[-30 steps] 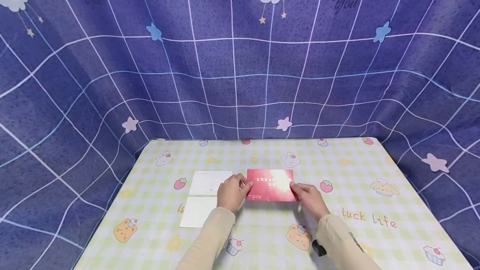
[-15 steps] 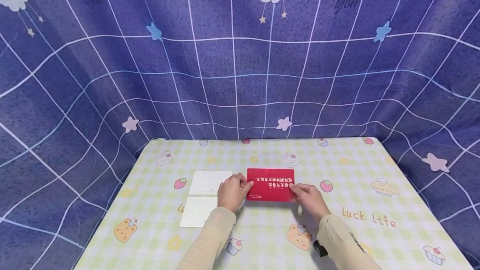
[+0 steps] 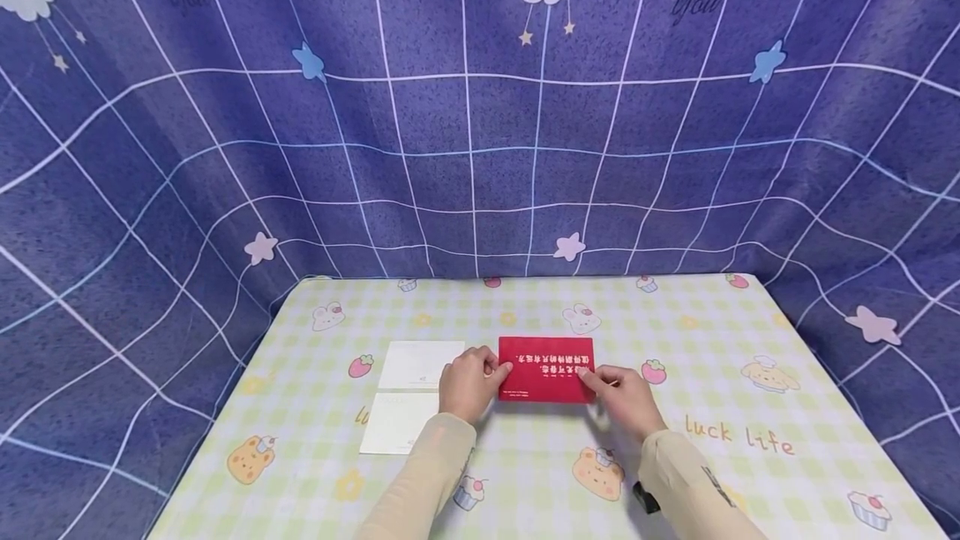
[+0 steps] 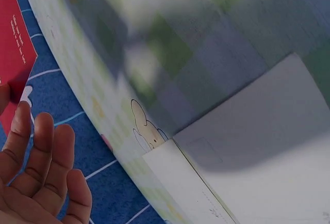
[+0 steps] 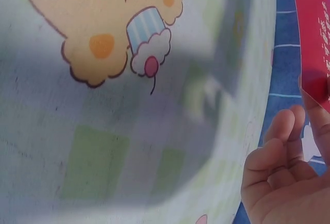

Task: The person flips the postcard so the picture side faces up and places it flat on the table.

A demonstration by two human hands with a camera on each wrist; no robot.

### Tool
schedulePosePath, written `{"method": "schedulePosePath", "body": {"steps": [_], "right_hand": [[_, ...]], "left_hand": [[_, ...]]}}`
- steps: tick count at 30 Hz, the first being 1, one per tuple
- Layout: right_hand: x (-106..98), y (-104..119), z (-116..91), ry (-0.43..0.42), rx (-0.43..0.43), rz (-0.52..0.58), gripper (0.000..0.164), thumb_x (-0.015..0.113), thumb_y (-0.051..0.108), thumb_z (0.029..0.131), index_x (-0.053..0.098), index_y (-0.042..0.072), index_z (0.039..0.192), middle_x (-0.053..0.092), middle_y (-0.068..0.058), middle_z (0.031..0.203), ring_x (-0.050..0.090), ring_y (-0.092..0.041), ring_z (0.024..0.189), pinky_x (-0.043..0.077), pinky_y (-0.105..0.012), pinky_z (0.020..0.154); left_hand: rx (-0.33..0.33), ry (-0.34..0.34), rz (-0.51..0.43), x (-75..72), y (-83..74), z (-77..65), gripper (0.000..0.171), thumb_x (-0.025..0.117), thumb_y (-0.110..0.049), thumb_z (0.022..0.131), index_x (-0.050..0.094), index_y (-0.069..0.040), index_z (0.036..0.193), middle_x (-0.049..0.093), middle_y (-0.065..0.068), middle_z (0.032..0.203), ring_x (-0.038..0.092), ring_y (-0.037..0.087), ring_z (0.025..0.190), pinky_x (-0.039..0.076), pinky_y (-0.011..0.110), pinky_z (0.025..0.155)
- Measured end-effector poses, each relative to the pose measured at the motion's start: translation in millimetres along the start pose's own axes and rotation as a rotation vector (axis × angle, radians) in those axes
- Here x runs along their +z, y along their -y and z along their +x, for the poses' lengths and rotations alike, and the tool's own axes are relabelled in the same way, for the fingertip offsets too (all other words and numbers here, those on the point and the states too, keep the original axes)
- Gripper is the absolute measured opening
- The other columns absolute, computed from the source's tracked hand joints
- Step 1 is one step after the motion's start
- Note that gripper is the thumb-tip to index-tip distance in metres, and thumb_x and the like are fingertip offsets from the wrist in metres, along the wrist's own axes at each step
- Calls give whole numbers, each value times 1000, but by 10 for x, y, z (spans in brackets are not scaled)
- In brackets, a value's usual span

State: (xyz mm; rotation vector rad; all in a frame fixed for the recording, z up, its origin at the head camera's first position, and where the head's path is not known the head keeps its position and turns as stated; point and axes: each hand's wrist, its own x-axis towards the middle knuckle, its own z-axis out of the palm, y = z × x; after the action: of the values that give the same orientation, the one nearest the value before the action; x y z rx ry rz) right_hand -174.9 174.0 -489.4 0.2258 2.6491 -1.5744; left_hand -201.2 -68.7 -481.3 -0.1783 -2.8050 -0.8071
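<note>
A red card [image 3: 546, 382] with white printed characters is held up over the table between both hands. In the head view its lettering reads upside down. My left hand [image 3: 468, 384] pinches the card's left edge, thumb on the printed face. On the opposite edge, my right hand [image 3: 627, 400] pinches it the same way. The left wrist view has the other fingers [image 4: 44, 157] of that hand spread below the card's corner. Curled fingers [image 5: 278, 157] show beneath the card in the right wrist view.
Two white cards, a far one [image 3: 422, 363] and a near one [image 3: 393, 427], lie on the table left of the left hand, partly covered by it. A checked cloth with cartoon prints covers the table [image 3: 720, 340]. A blue grid curtain [image 3: 502, 123] hangs around its back and sides.
The glare on the red card has gone and its lettering now shows clearly. Both hands have shifted slightly to the right with the card. The white cards stay where they were.
</note>
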Motion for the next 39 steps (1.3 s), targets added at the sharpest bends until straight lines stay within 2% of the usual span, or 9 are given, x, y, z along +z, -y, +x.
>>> {"method": "schedulePosePath", "body": {"steps": [11,20,28,39], "right_hand": [[-74,-22,-23,4,10,-17,30,68,32,98,71,9,78,64,-2,73,49,-17,71,39,-31,67],[-152,-98,-25,13,11,-64,29,68,34,98,72,11,80,67,0,74,56,-18,75,40,-33,74],[-207,-141,-12,3,7,-80,27,67,33,98,74,11,83,67,1,75,57,-19,76,42,-33,73],[-301,-165,-34,-16,14,-115,29,68,34,97,72,11,80,66,0,78,53,-19,79,39,-32,71]], "left_hand": [[25,-10,-9,66,-14,-4,26,80,-32,88,62,-18,77,50,-8,69,47,10,61,41,31,64],[55,-19,-8,120,-69,-22,26,81,-31,87,62,-17,75,50,-8,67,47,10,59,41,29,61],[92,-36,8,125,-158,1,27,82,-29,86,61,-17,74,48,-8,66,47,9,59,41,29,61],[87,-23,25,206,-244,14,28,82,-30,86,61,-19,72,47,-9,65,46,8,59,40,30,62]]}}
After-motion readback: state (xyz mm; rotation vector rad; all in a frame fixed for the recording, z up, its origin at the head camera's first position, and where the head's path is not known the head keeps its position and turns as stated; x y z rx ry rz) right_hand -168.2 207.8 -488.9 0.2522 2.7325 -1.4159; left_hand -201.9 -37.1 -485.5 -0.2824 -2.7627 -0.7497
